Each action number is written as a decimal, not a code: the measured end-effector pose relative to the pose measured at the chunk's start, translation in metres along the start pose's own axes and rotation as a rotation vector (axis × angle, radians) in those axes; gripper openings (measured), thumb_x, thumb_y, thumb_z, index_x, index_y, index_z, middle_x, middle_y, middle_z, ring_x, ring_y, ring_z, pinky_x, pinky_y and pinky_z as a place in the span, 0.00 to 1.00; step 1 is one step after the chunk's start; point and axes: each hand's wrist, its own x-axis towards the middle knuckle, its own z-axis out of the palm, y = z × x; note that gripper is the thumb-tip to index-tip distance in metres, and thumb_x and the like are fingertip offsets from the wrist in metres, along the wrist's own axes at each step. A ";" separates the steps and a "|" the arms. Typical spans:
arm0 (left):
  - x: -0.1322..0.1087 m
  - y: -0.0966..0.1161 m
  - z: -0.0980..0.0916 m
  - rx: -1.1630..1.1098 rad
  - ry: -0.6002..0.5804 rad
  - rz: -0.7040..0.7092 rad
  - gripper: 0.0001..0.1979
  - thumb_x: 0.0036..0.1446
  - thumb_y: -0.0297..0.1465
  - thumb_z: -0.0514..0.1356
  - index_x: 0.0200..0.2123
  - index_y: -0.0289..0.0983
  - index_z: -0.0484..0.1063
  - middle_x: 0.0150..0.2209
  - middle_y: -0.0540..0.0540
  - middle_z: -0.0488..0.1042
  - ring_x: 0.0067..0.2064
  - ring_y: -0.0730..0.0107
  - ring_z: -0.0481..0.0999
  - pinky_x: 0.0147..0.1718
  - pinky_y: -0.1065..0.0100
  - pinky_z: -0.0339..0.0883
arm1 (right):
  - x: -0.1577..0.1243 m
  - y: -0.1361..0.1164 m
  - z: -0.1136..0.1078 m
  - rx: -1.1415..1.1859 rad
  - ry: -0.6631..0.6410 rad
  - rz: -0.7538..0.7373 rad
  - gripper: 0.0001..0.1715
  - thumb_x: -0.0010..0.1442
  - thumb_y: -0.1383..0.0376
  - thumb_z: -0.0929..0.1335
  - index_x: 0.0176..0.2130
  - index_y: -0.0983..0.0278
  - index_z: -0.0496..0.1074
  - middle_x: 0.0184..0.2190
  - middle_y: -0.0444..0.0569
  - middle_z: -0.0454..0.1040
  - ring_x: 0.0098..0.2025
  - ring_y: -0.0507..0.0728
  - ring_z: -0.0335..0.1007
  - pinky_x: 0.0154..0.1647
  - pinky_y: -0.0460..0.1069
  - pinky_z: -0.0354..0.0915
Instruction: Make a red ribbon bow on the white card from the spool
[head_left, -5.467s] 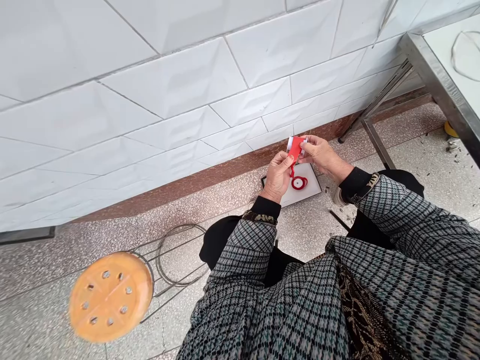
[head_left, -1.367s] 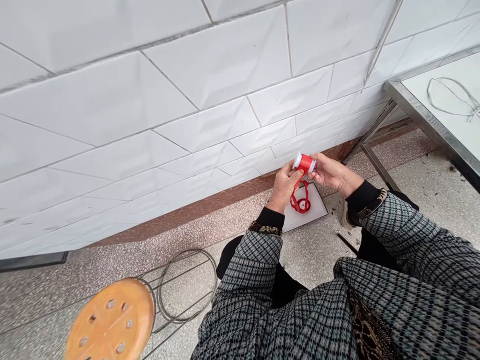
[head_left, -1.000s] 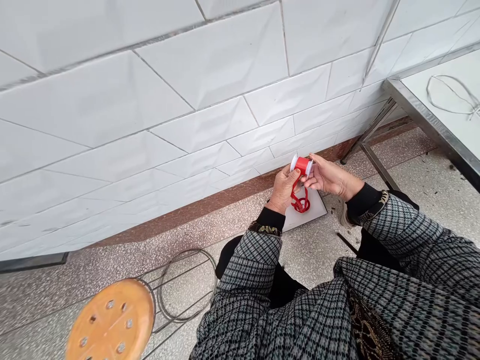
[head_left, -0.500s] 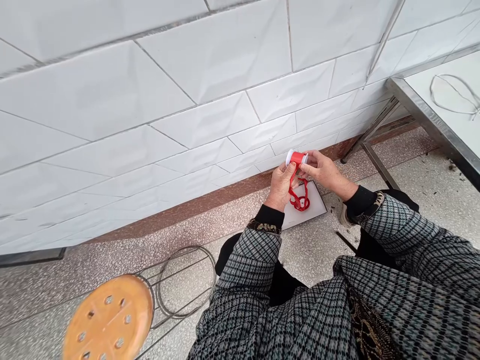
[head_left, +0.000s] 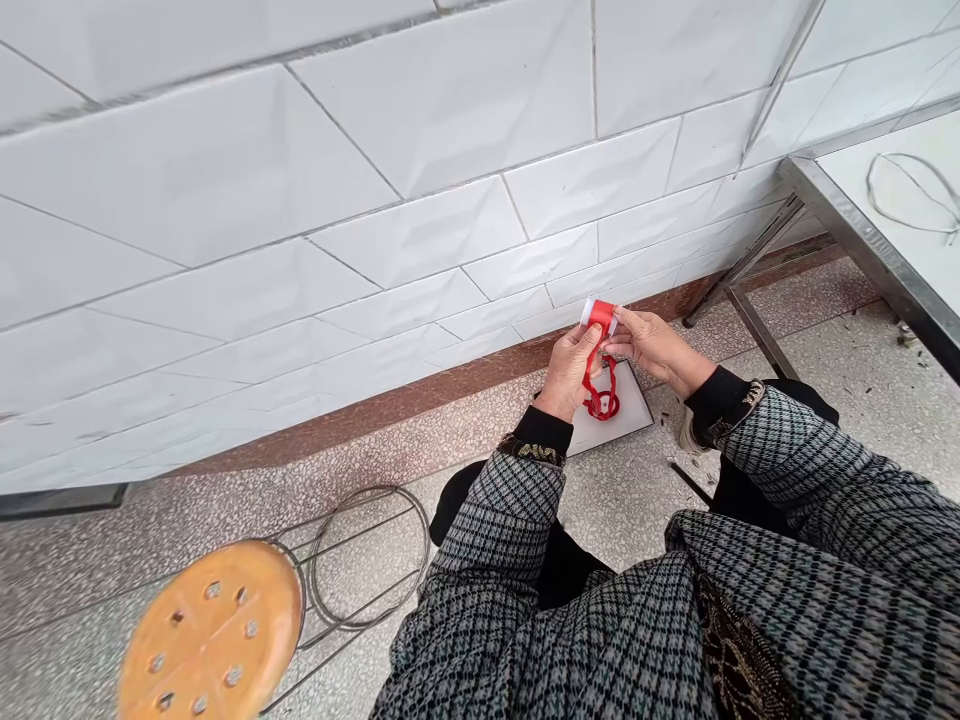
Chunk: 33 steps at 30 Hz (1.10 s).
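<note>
Both of my hands are raised in front of me over the floor, near the tiled wall. My right hand (head_left: 654, 345) pinches a small white spool wound with red ribbon (head_left: 598, 316). My left hand (head_left: 568, 376) is closed on the loose red ribbon strand just below the spool. The strand runs down to a tangled coil of red ribbon (head_left: 602, 403) lying on a white board (head_left: 628, 415) on the floor.
An orange round stool (head_left: 210, 630) with a wire frame stands at lower left. A steel-edged white table (head_left: 885, 235) with a wire loop (head_left: 911, 190) on it is at the right. Debris litters the speckled floor under it.
The spool has been turned between my hands and the ribbon below has gone from a neat small roll to loose loops. My view shifted slightly.
</note>
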 end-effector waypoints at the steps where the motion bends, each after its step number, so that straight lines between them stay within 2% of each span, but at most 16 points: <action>1: 0.000 0.000 -0.001 0.000 -0.004 0.000 0.31 0.40 0.51 0.79 0.32 0.37 0.69 0.17 0.60 0.63 0.15 0.85 0.55 0.15 0.76 0.47 | 0.000 0.000 0.000 0.032 -0.009 0.031 0.18 0.77 0.65 0.67 0.33 0.66 0.74 0.25 0.48 0.78 0.24 0.49 0.77 0.28 0.40 0.76; 5: 0.001 -0.001 -0.001 0.003 0.006 -0.009 0.31 0.39 0.51 0.80 0.34 0.36 0.71 0.18 0.60 0.64 0.14 0.86 0.54 0.14 0.75 0.46 | 0.000 -0.001 0.000 0.115 -0.011 0.101 0.18 0.78 0.67 0.65 0.34 0.66 0.75 0.28 0.49 0.80 0.24 0.49 0.77 0.27 0.40 0.76; 8: 0.002 -0.002 0.000 -0.006 0.024 -0.007 0.31 0.38 0.50 0.80 0.33 0.36 0.71 0.18 0.59 0.65 0.15 0.86 0.55 0.15 0.75 0.45 | -0.001 -0.001 -0.001 0.108 -0.025 0.128 0.19 0.79 0.63 0.65 0.34 0.66 0.75 0.26 0.50 0.79 0.23 0.50 0.76 0.26 0.40 0.76; 12: 0.002 -0.003 -0.002 -0.042 0.020 0.007 0.31 0.43 0.52 0.78 0.25 0.37 0.65 0.15 0.59 0.58 0.15 0.85 0.54 0.15 0.74 0.45 | -0.001 0.000 -0.006 -0.070 -0.097 0.086 0.26 0.76 0.51 0.68 0.33 0.66 0.74 0.24 0.53 0.79 0.22 0.52 0.76 0.22 0.43 0.75; 14: 0.002 -0.002 -0.004 -0.075 0.004 0.008 0.33 0.47 0.53 0.76 0.21 0.38 0.60 0.14 0.60 0.53 0.14 0.86 0.51 0.15 0.74 0.44 | 0.002 0.000 -0.011 -0.204 -0.123 0.015 0.25 0.74 0.51 0.70 0.31 0.66 0.74 0.25 0.53 0.79 0.22 0.53 0.75 0.22 0.44 0.74; 16: 0.001 -0.001 -0.005 -0.111 -0.013 0.008 0.34 0.48 0.52 0.76 0.20 0.39 0.57 0.13 0.61 0.51 0.14 0.86 0.49 0.14 0.75 0.43 | 0.007 -0.002 -0.017 -0.312 -0.112 -0.105 0.16 0.71 0.60 0.73 0.33 0.66 0.75 0.28 0.51 0.80 0.25 0.52 0.76 0.27 0.44 0.75; 17: 0.000 0.000 -0.005 -0.124 -0.017 0.007 0.34 0.48 0.52 0.76 0.21 0.38 0.57 0.13 0.61 0.51 0.14 0.86 0.48 0.14 0.75 0.43 | 0.010 -0.002 -0.020 -0.344 -0.119 -0.169 0.08 0.68 0.65 0.75 0.36 0.65 0.76 0.32 0.50 0.81 0.29 0.53 0.77 0.32 0.45 0.76; 18: -0.001 0.001 -0.005 -0.130 -0.019 0.002 0.33 0.48 0.51 0.76 0.21 0.38 0.58 0.13 0.61 0.51 0.14 0.86 0.49 0.14 0.76 0.44 | 0.012 -0.003 -0.023 -0.364 -0.143 -0.224 0.04 0.64 0.70 0.75 0.40 0.65 0.77 0.37 0.50 0.83 0.34 0.54 0.79 0.39 0.47 0.78; 21: -0.004 0.003 -0.002 -0.102 -0.045 -0.035 0.34 0.48 0.51 0.76 0.21 0.38 0.57 0.13 0.62 0.51 0.14 0.87 0.50 0.14 0.77 0.44 | 0.018 -0.004 -0.031 -0.416 -0.260 -0.309 0.21 0.59 0.73 0.75 0.53 0.62 0.78 0.53 0.51 0.82 0.52 0.59 0.79 0.58 0.56 0.74; 23: -0.006 0.003 -0.001 -0.064 -0.083 -0.048 0.35 0.43 0.51 0.78 0.21 0.38 0.57 0.12 0.61 0.53 0.13 0.87 0.50 0.14 0.77 0.44 | 0.021 -0.003 -0.035 -0.476 -0.308 -0.329 0.25 0.59 0.71 0.74 0.56 0.60 0.79 0.57 0.50 0.81 0.56 0.61 0.77 0.63 0.59 0.70; 25: -0.007 0.002 0.000 -0.026 -0.105 -0.046 0.35 0.38 0.52 0.80 0.21 0.38 0.60 0.13 0.61 0.55 0.13 0.86 0.52 0.14 0.77 0.45 | 0.024 -0.001 -0.038 -0.528 -0.336 -0.348 0.26 0.59 0.69 0.74 0.56 0.59 0.80 0.55 0.49 0.82 0.55 0.62 0.77 0.63 0.61 0.69; 27: -0.008 0.000 0.001 0.004 -0.099 -0.035 0.34 0.36 0.52 0.80 0.23 0.37 0.63 0.13 0.60 0.57 0.13 0.85 0.53 0.14 0.77 0.46 | 0.026 0.003 -0.039 -0.570 -0.308 -0.401 0.24 0.58 0.68 0.73 0.55 0.60 0.81 0.52 0.49 0.83 0.53 0.62 0.78 0.61 0.60 0.70; 31: -0.008 -0.004 0.003 0.058 -0.096 -0.046 0.33 0.35 0.52 0.80 0.28 0.37 0.68 0.13 0.61 0.59 0.14 0.84 0.54 0.14 0.76 0.47 | 0.027 0.009 -0.037 -0.661 -0.108 -0.609 0.17 0.56 0.68 0.72 0.45 0.61 0.86 0.44 0.50 0.83 0.48 0.62 0.78 0.57 0.58 0.69; 33: -0.009 -0.005 0.003 0.091 -0.095 -0.058 0.33 0.36 0.53 0.80 0.28 0.37 0.69 0.13 0.60 0.59 0.14 0.83 0.55 0.14 0.75 0.48 | 0.026 0.010 -0.035 -0.665 -0.043 -0.646 0.16 0.55 0.69 0.71 0.41 0.60 0.86 0.40 0.49 0.82 0.45 0.62 0.77 0.54 0.57 0.69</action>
